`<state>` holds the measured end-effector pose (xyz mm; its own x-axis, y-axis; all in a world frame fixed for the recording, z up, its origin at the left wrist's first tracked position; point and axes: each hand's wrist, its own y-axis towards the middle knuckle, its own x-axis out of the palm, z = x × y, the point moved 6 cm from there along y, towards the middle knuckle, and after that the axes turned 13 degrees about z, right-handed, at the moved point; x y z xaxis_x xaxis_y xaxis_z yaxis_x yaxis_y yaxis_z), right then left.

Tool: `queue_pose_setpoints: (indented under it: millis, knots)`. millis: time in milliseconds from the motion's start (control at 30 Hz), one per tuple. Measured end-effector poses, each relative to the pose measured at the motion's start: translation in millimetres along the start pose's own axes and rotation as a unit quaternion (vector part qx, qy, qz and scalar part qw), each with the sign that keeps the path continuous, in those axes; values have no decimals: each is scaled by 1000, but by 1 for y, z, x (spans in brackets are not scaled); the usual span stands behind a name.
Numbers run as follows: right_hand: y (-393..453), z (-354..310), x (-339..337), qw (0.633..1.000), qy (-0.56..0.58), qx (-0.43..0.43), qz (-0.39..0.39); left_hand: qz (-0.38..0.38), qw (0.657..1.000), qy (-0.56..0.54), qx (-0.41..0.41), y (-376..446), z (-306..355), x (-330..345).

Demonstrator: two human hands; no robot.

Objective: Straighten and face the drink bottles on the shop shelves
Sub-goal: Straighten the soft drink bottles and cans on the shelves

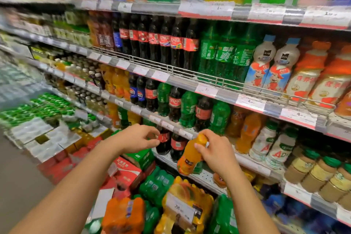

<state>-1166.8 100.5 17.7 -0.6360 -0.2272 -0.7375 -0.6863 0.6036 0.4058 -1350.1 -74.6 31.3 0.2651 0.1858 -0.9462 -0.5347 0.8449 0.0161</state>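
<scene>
My right hand point(214, 153) grips an orange drink bottle point(189, 159) by its upper part; the bottle is tilted, cap up to the right, in front of the lower shelf edge point(252, 166). My left hand point(139, 138) reaches to a small cola bottle point(163, 143) on that shelf, fingers curled at its red label. A second cola bottle point(177, 147) stands just right of it. More orange bottles point(247, 135) stand farther right on the same shelf.
Shelves of cola point(165, 43), green soda point(224, 57) and milk drinks point(269, 64) rise above. Shrink-wrapped packs of orange point(123, 216) and green bottles point(157, 184) and red cartons point(126, 173) are stacked on the floor below my arms.
</scene>
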Motion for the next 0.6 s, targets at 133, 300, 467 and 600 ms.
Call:
queue_pose_setpoints:
  millis: [133,300,467,600]
  knots:
    - [4,-47,28,999,-15,-31,-7,3,1000,-18,-12,-24,-53,-10]
    - [7,-108,70,997,-31,-66,-8,16,999,-41,-27,-55,-122,-32]
    - [5,-164,114,998,-6,-67,-13,11,998,-44,-33,-78,-191,-50]
    - [11,-206,148,998,-10,-64,-19,19,999,-31,-32,-92,-236,-73]
